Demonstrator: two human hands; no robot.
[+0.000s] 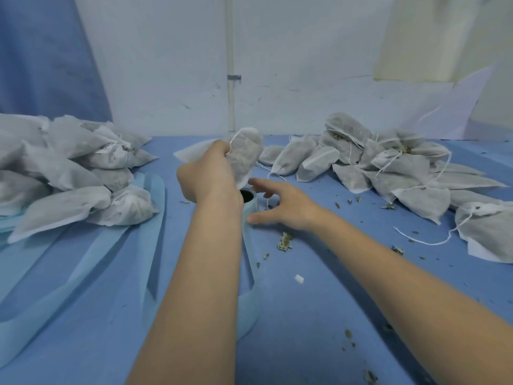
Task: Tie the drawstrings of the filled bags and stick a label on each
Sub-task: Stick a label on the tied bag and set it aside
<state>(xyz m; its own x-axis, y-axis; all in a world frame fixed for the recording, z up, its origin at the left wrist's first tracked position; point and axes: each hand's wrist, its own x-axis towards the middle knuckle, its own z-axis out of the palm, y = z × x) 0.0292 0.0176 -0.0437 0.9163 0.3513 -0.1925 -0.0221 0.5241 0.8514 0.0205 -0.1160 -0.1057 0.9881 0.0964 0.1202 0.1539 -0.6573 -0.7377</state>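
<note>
- While hovering over the label roll [249,202], the left hand [206,173] is gripping a filled bag [245,155] above it.
- Right hand [283,204], fingers spread, is touching the roll's right side.

Labels on left-pile bags [118,200] show dark print, too blurred to read.
</note>
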